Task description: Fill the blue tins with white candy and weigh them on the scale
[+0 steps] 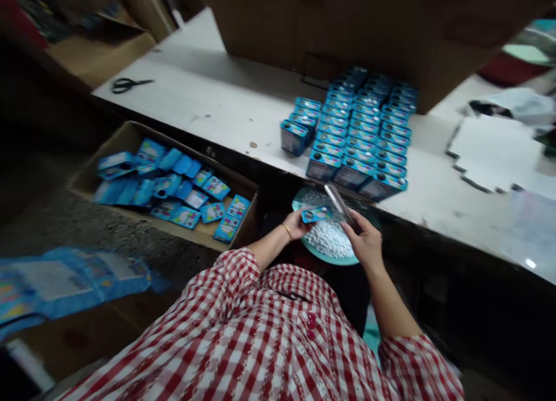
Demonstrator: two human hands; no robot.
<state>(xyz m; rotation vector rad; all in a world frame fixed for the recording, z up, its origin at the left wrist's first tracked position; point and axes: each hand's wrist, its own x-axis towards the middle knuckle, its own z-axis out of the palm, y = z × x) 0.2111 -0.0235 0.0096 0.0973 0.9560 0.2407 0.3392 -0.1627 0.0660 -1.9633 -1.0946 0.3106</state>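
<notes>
Small blue carton (315, 215) pinched in left grip (297, 224); right grip (364, 239) clasps shiny tube (337, 203).

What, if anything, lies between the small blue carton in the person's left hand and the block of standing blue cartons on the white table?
Nothing visible blocks it. The small blue carton in the left hand sits over the teal bowl of white pellets, just below the table edge; the right hand holds a clear tube beside it. The standing cartons lie directly beyond.
</notes>
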